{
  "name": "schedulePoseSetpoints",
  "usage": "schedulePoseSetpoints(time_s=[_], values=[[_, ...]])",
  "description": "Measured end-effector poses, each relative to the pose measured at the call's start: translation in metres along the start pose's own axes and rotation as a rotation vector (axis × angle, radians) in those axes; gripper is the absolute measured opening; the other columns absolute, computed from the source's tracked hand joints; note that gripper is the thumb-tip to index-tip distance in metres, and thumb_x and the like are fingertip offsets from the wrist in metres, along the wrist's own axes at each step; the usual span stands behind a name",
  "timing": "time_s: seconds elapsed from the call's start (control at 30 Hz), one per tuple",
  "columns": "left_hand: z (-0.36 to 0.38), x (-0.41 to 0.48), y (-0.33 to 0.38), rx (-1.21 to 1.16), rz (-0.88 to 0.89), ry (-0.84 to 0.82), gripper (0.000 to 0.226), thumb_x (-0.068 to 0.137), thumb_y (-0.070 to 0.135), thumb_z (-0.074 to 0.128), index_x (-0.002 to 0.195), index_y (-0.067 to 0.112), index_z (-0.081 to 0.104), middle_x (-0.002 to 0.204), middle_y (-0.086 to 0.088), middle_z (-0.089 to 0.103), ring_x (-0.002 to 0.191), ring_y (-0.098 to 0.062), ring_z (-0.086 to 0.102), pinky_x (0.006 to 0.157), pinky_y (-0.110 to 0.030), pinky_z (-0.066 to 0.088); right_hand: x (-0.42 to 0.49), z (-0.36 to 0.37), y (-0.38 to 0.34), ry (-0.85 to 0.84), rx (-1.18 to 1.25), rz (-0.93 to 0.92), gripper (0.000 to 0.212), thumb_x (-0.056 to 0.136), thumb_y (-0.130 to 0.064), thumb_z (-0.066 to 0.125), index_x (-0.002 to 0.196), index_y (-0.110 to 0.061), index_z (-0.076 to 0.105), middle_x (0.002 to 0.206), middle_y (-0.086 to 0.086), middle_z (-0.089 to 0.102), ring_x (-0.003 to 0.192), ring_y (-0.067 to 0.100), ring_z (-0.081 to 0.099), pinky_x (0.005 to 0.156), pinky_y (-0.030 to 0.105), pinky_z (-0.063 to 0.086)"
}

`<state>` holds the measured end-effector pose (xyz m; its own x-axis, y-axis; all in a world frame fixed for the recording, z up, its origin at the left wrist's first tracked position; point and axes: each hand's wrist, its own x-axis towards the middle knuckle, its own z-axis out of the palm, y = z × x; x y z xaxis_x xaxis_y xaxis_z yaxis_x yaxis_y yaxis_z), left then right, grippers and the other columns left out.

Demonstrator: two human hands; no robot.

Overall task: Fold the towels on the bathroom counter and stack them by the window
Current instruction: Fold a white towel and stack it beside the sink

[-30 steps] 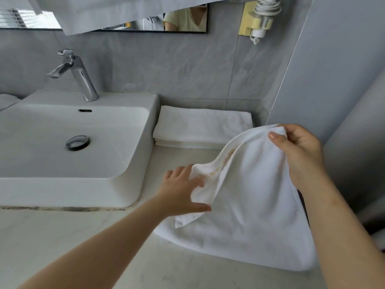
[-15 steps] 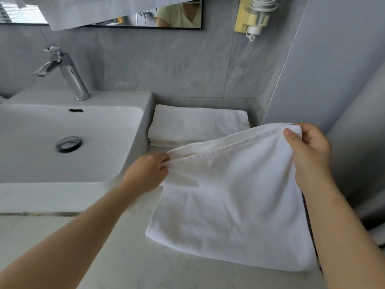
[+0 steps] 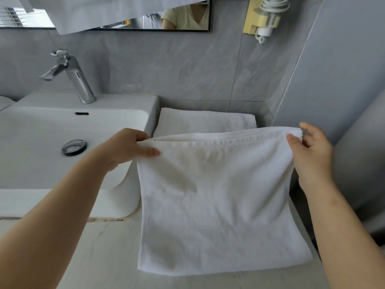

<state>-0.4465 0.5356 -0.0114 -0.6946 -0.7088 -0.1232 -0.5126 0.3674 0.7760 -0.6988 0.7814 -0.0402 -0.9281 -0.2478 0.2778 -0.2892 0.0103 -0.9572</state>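
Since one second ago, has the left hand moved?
Yes. The left hand went left and away from the person, from above the counter to the right rim of the sink, drawing the towel taut.

Towel (image 3: pixel 218 195): white terry cloth, matt, looped nap, with a ribbed woven band along its top edge; the stack (image 3: pixel 206 122) behind is the same cloth. Sink (image 3: pixel 125 101): glossy white ceramic; tap (image 3: pixel 77 80) and drain plug (image 3: pixel 74 147): polished bright metal. Wall tiles (image 3: pixel 166 69): grey, smooth, low sheen; desk (image 3: pixel 108 257): pale veined stone look, smooth; holder (image 3: pixel 252 19): yellowed plastic.
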Motion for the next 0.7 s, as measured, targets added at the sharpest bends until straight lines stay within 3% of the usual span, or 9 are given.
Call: schedulePoseSetpoints(time_s=[0.13, 0.2, 0.3, 0.4, 0.53, 0.63, 0.7], values=[[-0.008, 0.015, -0.006, -0.245, -0.029, -0.169, 0.087, 0.018, 0.044, 0.091, 0.091, 0.004, 0.065, 0.084, -0.007, 0.069, 0.079, -0.019, 0.066, 0.078, -0.029, 0.052, 0.012, 0.001, 0.003, -0.003, 0.015, 0.017, 0.024, 0.089, -0.008, 0.059, 0.109, -0.021, 0.061, 0.097, -0.005, 0.064, 0.071, -0.013, 0.059, 0.066, 0.002, 0.044], [-0.004, 0.025, -0.009, -0.381, -0.077, -0.237, 0.096, 0.014, 0.044, 0.094, 0.097, 0.006, 0.064, 0.092, -0.006, 0.072, 0.085, -0.019, 0.070, 0.077, -0.029, 0.057, 0.018, 0.005, 0.005, -0.016, 0.013, 0.014, 0.022, 0.089, -0.006, 0.058, 0.104, -0.023, 0.059, 0.090, -0.009, 0.063, 0.068, -0.014, 0.058, 0.064, 0.002, 0.044], [0.006, 0.041, -0.008, -0.498, -0.120, -0.229, 0.076, 0.033, 0.027, 0.096, 0.101, 0.008, 0.065, 0.099, -0.010, 0.072, 0.087, -0.023, 0.070, 0.068, -0.030, 0.059, 0.030, 0.011, 0.015, -0.030, -0.012, 0.017, 0.019, 0.090, -0.006, 0.058, 0.103, -0.020, 0.058, 0.085, -0.012, 0.061, 0.065, -0.012, 0.058, 0.063, 0.006, 0.044], [0.016, 0.056, -0.006, -0.564, -0.139, -0.127, 0.040, 0.065, 0.008, 0.080, 0.102, 0.008, 0.065, 0.104, -0.014, 0.071, 0.088, -0.025, 0.070, 0.071, -0.033, 0.059, 0.041, 0.018, 0.028, -0.057, -0.055, 0.039, 0.015, 0.090, -0.009, 0.057, 0.100, -0.020, 0.057, 0.084, -0.008, 0.061, 0.071, -0.001, 0.057, 0.069, 0.017, 0.044], [0.029, 0.077, -0.005, -0.595, -0.216, -0.043, 0.044, 0.074, 0.031, 0.075, 0.110, 0.008, 0.064, 0.104, -0.013, 0.071, 0.087, -0.025, 0.070, 0.068, -0.034, 0.058, 0.057, 0.029, 0.042, -0.052, -0.134, 0.069, 0.013, 0.090, -0.012, 0.057, 0.097, -0.022, 0.056, 0.094, 0.001, 0.061, 0.079, 0.011, 0.055, 0.074, 0.026, 0.043], [0.041, 0.097, 0.002, -0.410, -0.268, 0.133, 0.039, 0.084, 0.046, 0.064, 0.101, 0.011, 0.064, 0.095, -0.007, 0.068, 0.086, -0.024, 0.066, 0.078, -0.034, 0.055, 0.072, 0.037, 0.052, -0.047, -0.227, 0.075, 0.010, 0.090, -0.015, 0.057, 0.098, -0.022, 0.056, 0.097, 0.001, 0.060, 0.086, 0.016, 0.054, 0.078, 0.028, 0.043], [0.049, 0.113, 0.004, -0.252, -0.272, 0.260, 0.040, 0.087, 0.051, 0.057, 0.094, 0.012, 0.061, 0.088, -0.003, 0.063, 0.086, -0.025, 0.060, 0.072, -0.029, 0.050, 0.080, 0.043, 0.058, -0.049, -0.306, 0.073, 0.012, 0.091, -0.018, 0.056, 0.102, -0.018, 0.058, 0.096, 0.001, 0.059, 0.087, 0.017, 0.053, 0.076, 0.029, 0.040]])
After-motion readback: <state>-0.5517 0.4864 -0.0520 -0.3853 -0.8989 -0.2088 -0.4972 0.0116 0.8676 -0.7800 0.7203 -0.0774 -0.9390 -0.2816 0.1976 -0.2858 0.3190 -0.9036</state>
